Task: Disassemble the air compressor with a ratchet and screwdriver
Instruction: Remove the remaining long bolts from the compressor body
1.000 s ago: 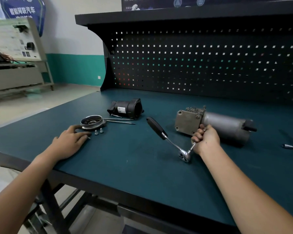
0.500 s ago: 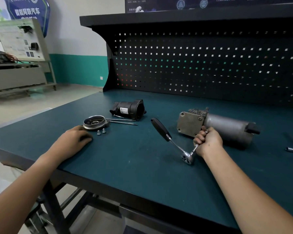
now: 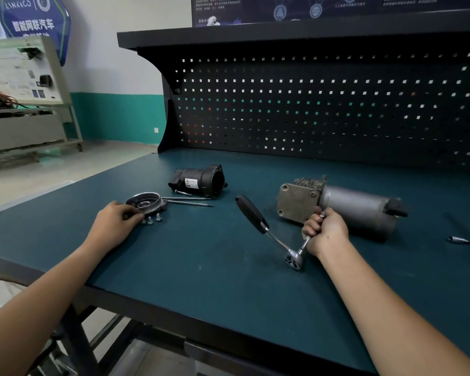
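Part done: end cap (image 3: 144, 203) and screws (image 3: 154, 220) are laid left of the compressor body (image 3: 345, 207), judged unopened; the ratchet (image 3: 269, 232) is clenched before it in the right hand's (image 3: 325, 232) curled fingers, the left hand's (image 3: 114, 227) bent fingers touching the end cap.

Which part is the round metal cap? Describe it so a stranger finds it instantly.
On the dark teal workbench top, look left, just beyond the left hand. The round silver metal end cap lies there: the only shallow dish-shaped part, beside small loose bolts and nearer than the black cylindrical housing.
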{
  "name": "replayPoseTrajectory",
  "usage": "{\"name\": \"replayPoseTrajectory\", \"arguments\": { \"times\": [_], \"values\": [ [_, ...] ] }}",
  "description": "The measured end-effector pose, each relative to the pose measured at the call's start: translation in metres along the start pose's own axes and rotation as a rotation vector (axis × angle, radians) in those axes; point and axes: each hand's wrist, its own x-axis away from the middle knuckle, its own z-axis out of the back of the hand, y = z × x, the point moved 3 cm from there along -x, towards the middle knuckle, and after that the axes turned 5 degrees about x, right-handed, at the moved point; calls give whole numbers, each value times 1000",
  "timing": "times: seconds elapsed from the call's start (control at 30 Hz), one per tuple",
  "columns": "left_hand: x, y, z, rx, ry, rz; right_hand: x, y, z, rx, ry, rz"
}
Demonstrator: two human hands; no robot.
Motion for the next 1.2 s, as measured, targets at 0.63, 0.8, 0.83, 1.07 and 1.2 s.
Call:
{"name": "replayPoseTrajectory", "arguments": {
  "times": [0.63,0.8,0.83,1.07,1.2],
  "values": [
    [130,152,-24,1571,-313,-140,14,20,-19,-65,-70,-20],
    [116,193,-22,1298,-93,-139,11,12,-15,-44,-81,-25],
    [116,202,-20,1225,-145,-190,11,12,-16,-36,-90,-27],
    [118,241,-33,1238,-354,-306,7,13,-16,-60,-115,-66],
    [120,247,-41,1222,-372,-305,6,14,-17,-92,-139,-78]
  ]
}}
